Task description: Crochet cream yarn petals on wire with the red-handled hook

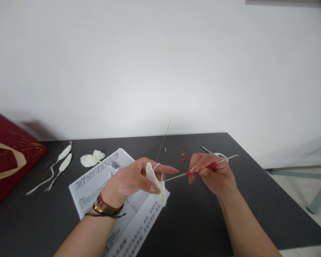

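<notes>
Between the thumb and fingers of my left hand (139, 177) is a white crocheted piece (159, 191), shaped like a narrow petal. White yarn loops over the left index finger, and a thin wire (163, 140) sticks up behind the piece. My right hand (212, 175) is closed round the red grip of a crochet hook (180, 176). The hook's tip reaches the edge of the white piece, where a strand of yarn meets it. I cannot make out the exact stitch.
Printed sheets (96, 182) lie beneath my left arm. Two white crocheted petals (65, 162) and a bundle of white yarn (89, 160) rest at the left, near a red bag (5, 160). Scissors (219, 155), an orange stitch marker (182, 153) and a thin red tool (184, 159) lie behind my right hand.
</notes>
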